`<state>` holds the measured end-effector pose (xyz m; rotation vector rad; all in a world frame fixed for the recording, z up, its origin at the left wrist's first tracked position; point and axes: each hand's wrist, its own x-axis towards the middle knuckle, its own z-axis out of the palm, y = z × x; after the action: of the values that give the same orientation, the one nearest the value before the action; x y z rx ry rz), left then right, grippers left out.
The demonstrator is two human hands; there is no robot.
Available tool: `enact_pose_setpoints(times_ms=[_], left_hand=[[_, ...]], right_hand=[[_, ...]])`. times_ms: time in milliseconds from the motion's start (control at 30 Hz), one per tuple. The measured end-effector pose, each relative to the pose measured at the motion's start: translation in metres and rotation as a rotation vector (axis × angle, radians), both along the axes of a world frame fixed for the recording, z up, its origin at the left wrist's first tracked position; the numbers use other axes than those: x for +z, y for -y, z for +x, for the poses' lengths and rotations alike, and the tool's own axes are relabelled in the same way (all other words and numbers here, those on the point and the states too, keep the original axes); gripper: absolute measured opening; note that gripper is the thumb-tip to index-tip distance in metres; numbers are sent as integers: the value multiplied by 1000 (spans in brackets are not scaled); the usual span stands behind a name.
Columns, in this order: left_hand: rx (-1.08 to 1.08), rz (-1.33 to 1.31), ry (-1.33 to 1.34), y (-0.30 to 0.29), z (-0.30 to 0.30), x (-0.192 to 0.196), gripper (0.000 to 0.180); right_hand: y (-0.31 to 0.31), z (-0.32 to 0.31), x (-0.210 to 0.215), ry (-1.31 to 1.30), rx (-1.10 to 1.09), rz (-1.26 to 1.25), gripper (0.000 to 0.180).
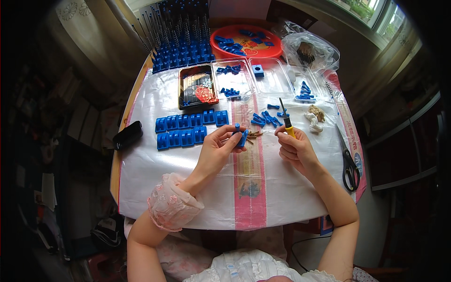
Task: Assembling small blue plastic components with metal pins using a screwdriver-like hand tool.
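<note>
My left hand (218, 148) pinches a small blue plastic part (242, 136) between thumb and fingers above the middle of the table. My right hand (293, 148) grips a small screwdriver (285, 120) with a yellow and black handle, its tip pointing up and away. The two hands are a short gap apart. Several loose blue parts (265, 117) lie just beyond them on the white plastic sheet (164, 164).
Two rows of blue blocks (188, 129) lie left of my hands. Clear trays (253, 77), a black tray (195, 87), a red round tray (246, 42) and racks of blue parts with springs (181, 47) stand at the back. Scissors (348, 162) lie at right, a black case (128, 135) at left.
</note>
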<state>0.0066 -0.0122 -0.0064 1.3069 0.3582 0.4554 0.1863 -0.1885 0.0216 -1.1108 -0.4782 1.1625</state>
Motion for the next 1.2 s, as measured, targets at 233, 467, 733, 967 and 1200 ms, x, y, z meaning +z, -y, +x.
enact_pose_setpoints(times_ms=[233,467,733,967,1200], left_hand=[[-19,5,-14,0,-1,1,26],[-28,-17,-9,0,-1,0,26],[-41,-22,-16,-2,-1,-1,26],[-45,-13,-28,-1,-1,-1,26],[-118,-14,19,-1,-3,-3,26]], right_hand=[[-1,0,-1,1,-4,11,10],[-1,2,-5,6,13,19,10],[-1,4,-9,-55,12,56,12],[-1,5,-7,-70,-34,36,18],[-3,2,-4,-62,-5,50,17]])
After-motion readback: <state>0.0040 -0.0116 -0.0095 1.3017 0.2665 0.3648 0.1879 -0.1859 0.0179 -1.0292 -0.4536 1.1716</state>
